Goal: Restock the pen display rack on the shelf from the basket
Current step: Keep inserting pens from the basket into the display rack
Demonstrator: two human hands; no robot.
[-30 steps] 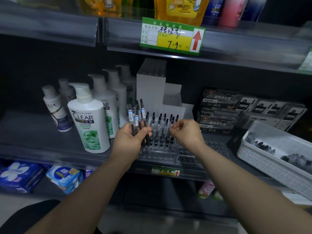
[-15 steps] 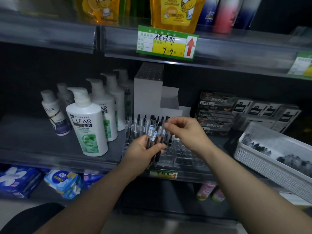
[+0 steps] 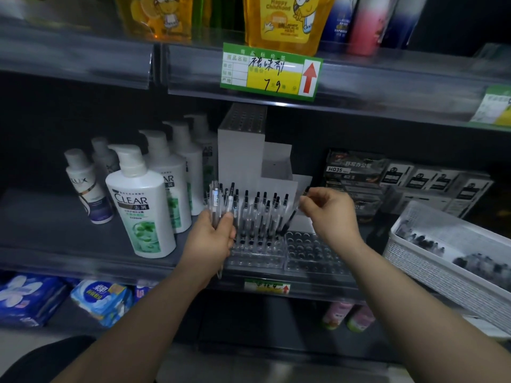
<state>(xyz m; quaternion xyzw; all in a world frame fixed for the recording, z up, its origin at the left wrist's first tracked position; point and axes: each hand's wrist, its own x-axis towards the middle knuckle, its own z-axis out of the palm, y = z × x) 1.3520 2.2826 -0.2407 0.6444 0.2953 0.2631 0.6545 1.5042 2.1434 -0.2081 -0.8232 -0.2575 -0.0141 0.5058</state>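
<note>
A clear pen display rack [image 3: 309, 254] sits at the front of the middle shelf. Its left block holds several upright pens [image 3: 258, 214]; its right block shows bare holes. My left hand [image 3: 208, 239] grips a bundle of pens [image 3: 218, 201] at the rack's left edge. My right hand [image 3: 330, 214] pinches a single pen [image 3: 290, 218], tilted, its tip low over the rack near the boundary of the two blocks. A white basket [image 3: 431, 268] with more pens stands on the shelf to the right.
White shampoo bottles [image 3: 141, 205] crowd the shelf left of the rack. A white stepped cardboard display [image 3: 243, 156] rises behind it. Dark boxes [image 3: 356, 175] are stacked at the back right. The upper shelf edge carries a green price tag [image 3: 272, 71].
My right hand drew one pen from the bundle and carried it right and down toward the rack. My left hand moved back left with the remaining pens.
</note>
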